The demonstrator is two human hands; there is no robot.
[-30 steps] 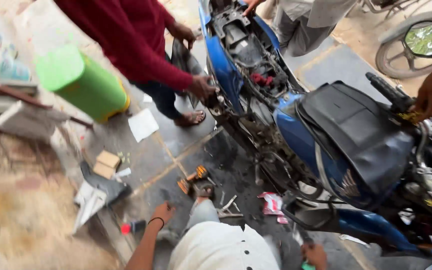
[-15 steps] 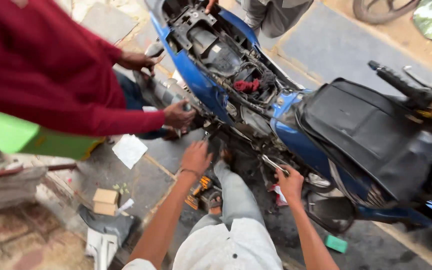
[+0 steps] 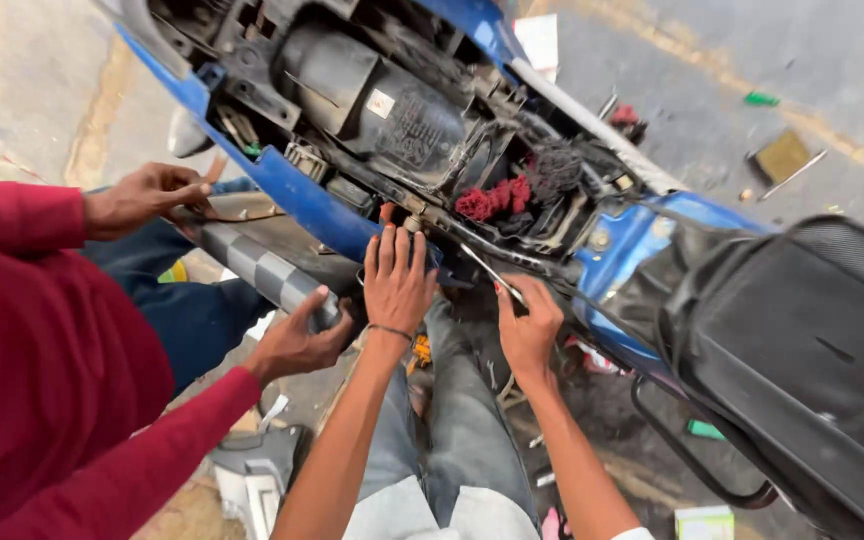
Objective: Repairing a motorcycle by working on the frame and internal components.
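A blue motorcycle [image 3: 302, 195] with its seat off lies across the view, its frame and black battery box [image 3: 382, 105] exposed. My left hand [image 3: 397, 280] presses flat, fingers apart, against the blue side panel just below the frame. My right hand [image 3: 530, 325] grips a thin metal tool [image 3: 487, 270] whose tip points up-left into the frame near a red rag [image 3: 492, 198]. My grey-trousered legs stretch under the bike.
A person in a red sleeve [image 3: 42, 350] at left holds a checkered grey panel [image 3: 257, 270] with both hands. The black tank cover [image 3: 802, 340] fills the right. Small tools and scraps lie on the concrete ground at upper right and under the bike.
The view has closed in on the open frame. My left hand rose from the ground to the blue panel, and my right hand came up to the frame holding the tool.
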